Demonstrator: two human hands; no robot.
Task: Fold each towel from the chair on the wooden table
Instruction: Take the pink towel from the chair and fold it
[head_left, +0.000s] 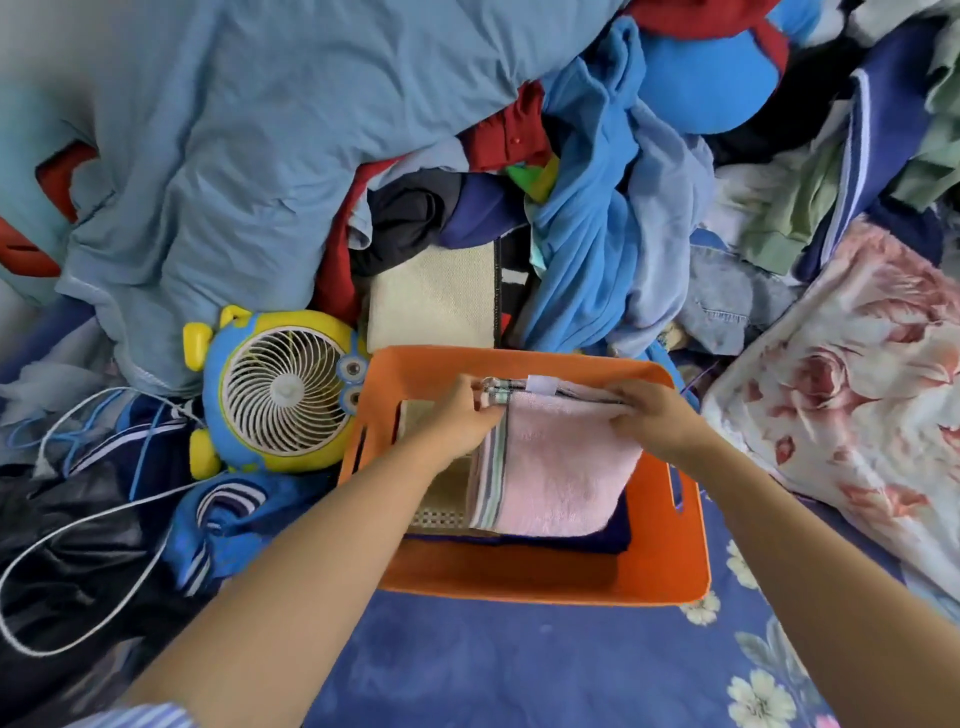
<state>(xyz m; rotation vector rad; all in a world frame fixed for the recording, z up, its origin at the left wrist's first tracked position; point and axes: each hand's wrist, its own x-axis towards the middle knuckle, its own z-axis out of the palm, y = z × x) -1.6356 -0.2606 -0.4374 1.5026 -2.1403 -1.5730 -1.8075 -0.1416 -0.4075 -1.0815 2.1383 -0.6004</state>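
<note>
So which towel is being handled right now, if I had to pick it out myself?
Find the orange basket on the blue flowered sheet, just right of the yellow and blue fan. The pink towel lies folded on top of its contents, its far edge gripped by the left hand and right hand. It alone is pink, with a striped band along its left edge.

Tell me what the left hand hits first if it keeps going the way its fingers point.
Probably the orange basket's far wall; the left hand, gripping the pink towel's far edge, points there. Depth is uncertain.

Pink striped-edge towel (558, 467), orange basket (660, 551), blue floral sheet (519, 665).
</note>
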